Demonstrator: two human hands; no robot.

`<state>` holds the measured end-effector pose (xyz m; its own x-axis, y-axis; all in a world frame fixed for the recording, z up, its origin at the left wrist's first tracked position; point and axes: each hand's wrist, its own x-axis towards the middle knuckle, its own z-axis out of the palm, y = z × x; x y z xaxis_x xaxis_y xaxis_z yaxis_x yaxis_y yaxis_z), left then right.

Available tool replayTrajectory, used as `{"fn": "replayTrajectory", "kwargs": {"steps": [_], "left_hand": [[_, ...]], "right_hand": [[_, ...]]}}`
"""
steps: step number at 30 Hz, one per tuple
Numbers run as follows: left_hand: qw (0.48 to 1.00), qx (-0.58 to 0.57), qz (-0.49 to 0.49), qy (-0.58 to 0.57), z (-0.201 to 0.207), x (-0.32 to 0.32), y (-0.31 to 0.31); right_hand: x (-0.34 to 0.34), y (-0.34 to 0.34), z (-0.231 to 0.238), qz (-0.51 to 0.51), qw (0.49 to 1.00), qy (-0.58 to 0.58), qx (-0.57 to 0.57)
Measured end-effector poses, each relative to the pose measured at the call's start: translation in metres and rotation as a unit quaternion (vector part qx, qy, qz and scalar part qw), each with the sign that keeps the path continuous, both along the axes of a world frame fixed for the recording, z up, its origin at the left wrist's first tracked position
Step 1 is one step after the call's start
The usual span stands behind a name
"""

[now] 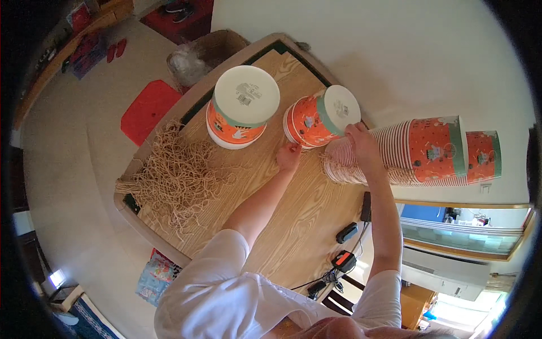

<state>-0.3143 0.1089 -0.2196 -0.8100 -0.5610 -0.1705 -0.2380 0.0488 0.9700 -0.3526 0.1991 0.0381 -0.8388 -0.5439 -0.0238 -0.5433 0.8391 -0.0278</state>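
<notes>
Nearest the body, a black device with an orange face (344,260) sits among cables at the counter's (271,226) near edge, with a dark rounded case (346,233) just beyond. Farther up, the left hand (289,158) has its fingers bunched at the rim of an orange patterned tub (309,123), which stands base up on the right side of the counter. The right hand (363,144) touches the same tub, its fingers bent against the edge of the white base; I cannot tell how firmly either hand grips. To the right, long stacks of nested tubs (435,150) stretch outward, tan strands along their side. A loose heap of tan string (175,175) covers the counter's left side. Beyond it, a second patterned tub (237,127) stands base up. On the floor past the counter are a red stool (149,112) and a cardboard box (223,44) holding clear plastic.
</notes>
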Motion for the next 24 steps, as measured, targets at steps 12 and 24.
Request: {"fn": "replayTrajectory", "kwargs": {"steps": [12,24], "left_hand": [[1.000,-0.002,-0.014,0.015,-0.001,0.001,0.001],[0.999,-0.011,-0.003,0.031,0.000,0.002,-0.001]], "right_hand": [[-0.022,0.009,-0.014,0.110,0.983,0.044,0.138],[-0.015,0.006,-0.017,0.101,0.980,0.063,0.160]]}}
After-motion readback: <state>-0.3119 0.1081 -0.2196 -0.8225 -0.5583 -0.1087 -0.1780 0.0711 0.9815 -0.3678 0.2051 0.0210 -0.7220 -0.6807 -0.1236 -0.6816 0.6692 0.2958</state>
